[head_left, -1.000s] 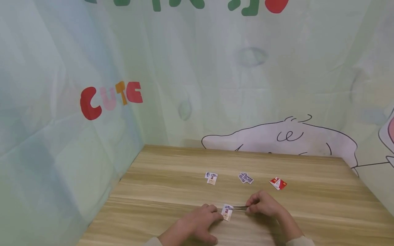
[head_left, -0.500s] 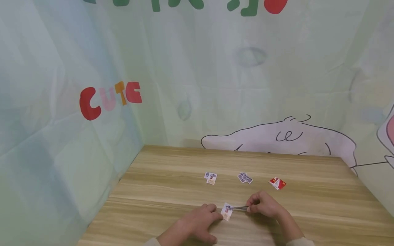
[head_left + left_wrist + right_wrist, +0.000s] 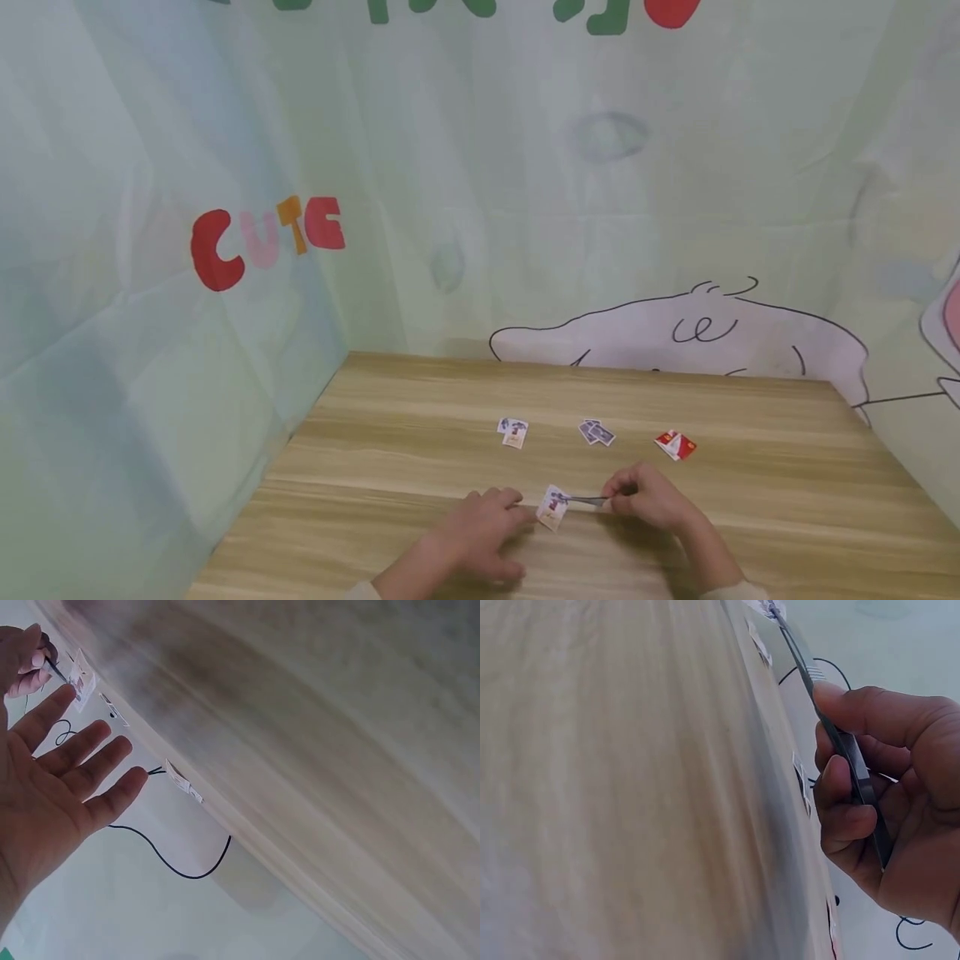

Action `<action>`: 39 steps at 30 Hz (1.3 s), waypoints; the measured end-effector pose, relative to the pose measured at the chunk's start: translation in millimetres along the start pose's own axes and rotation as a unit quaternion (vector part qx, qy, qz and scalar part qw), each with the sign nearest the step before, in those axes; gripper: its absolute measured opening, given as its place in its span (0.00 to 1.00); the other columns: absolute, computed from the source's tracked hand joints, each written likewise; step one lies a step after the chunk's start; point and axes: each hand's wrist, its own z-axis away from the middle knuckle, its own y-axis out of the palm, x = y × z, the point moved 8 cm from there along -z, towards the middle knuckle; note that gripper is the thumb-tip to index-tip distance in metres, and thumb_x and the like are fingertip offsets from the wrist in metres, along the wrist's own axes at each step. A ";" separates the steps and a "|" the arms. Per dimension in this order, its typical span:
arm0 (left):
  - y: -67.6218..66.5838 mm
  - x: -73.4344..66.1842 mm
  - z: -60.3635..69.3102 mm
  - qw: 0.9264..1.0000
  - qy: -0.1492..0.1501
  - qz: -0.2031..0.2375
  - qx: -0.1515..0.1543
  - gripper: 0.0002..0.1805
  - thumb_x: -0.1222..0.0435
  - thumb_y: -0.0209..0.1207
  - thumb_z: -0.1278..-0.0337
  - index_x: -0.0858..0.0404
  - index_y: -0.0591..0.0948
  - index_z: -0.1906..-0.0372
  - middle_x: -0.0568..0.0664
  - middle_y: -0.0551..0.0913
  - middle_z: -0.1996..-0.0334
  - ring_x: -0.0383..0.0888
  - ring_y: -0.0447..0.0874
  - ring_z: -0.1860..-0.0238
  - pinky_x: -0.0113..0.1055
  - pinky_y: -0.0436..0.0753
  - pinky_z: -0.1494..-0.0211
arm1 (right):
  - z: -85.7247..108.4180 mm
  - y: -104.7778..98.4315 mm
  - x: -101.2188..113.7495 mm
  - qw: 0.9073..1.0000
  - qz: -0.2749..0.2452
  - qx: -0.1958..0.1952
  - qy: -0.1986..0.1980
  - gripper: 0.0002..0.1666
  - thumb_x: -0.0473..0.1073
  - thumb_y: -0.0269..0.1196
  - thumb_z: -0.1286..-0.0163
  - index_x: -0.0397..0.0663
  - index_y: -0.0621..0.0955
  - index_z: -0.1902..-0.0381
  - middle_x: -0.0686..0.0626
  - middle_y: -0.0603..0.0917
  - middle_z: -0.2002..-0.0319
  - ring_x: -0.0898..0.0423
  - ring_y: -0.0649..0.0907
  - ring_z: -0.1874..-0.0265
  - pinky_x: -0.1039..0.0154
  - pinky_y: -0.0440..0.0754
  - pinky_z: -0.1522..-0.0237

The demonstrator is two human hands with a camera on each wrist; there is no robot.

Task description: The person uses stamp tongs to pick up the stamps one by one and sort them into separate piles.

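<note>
In the head view my right hand point(image 3: 651, 498) holds slim dark tweezers point(image 3: 591, 501). Their tips meet the upper right edge of a small picture card point(image 3: 552, 510), which looks lifted off the tabletop. Thumb and fingers wrap the tweezers' point(image 3: 855, 761) body in the right wrist view, and the two arms are pressed close together. My left hand point(image 3: 483, 535) is just left of the card, its fingers extended and holding nothing. The left wrist view has those fingers spread, with the index fingertip close to the card point(image 3: 82, 681); whether they touch is unclear.
Farther back on the wooden table point(image 3: 420, 400) lie three small groups: overlapping picture cards point(image 3: 515, 434) at left, grey-patterned cards point(image 3: 597, 432) in the middle, red-and-white cards point(image 3: 676, 445) at right. A printed cloth point(image 3: 465, 167) hangs behind and on the left.
The tweezers' arms, slightly apart a second ago, have come together on the card. The card has risen a little and moved away from my body. My left hand has shifted slightly left.
</note>
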 end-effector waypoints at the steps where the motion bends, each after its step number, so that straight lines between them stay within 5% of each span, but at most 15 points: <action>1: 0.8 0.7 0.6 1.000 -0.002 0.000 0.003 0.34 0.45 0.64 0.58 0.50 0.74 0.41 0.49 0.73 0.46 0.44 0.72 0.50 0.43 0.75 0.52 | 0.5 0.3 -0.1 1.000 -0.003 -0.003 0.005 0.05 0.32 0.64 0.47 0.36 0.82 0.70 0.51 0.80 0.74 0.59 0.75 0.76 0.66 0.73 0.73; 18: -10.0 45.0 2.7 0.996 -0.085 0.010 -0.031 0.32 0.48 0.64 0.59 0.55 0.76 0.44 0.53 0.74 0.45 0.51 0.71 0.45 0.52 0.72 0.48 | -17.8 -10.9 4.9 0.990 0.006 -0.131 0.057 0.05 0.29 0.63 0.48 0.35 0.83 0.71 0.50 0.79 0.76 0.55 0.74 0.76 0.66 0.73 0.75; 24: -10.0 56.3 6.0 0.995 -0.092 0.007 -0.042 0.32 0.49 0.65 0.59 0.57 0.77 0.45 0.54 0.75 0.48 0.51 0.73 0.48 0.51 0.74 0.49 | -26.0 -5.3 -5.1 0.984 -0.007 -0.156 0.085 0.05 0.29 0.64 0.48 0.36 0.83 0.71 0.49 0.79 0.75 0.55 0.74 0.75 0.64 0.73 0.73; 39: -12.0 77.6 10.3 0.990 -0.124 0.039 -0.060 0.32 0.50 0.65 0.59 0.59 0.76 0.44 0.56 0.75 0.47 0.54 0.73 0.48 0.54 0.73 0.49 | -52.1 0.7 -13.2 0.973 -0.017 -0.215 0.085 0.03 0.28 0.63 0.50 0.34 0.82 0.74 0.51 0.77 0.79 0.57 0.73 0.78 0.65 0.71 0.75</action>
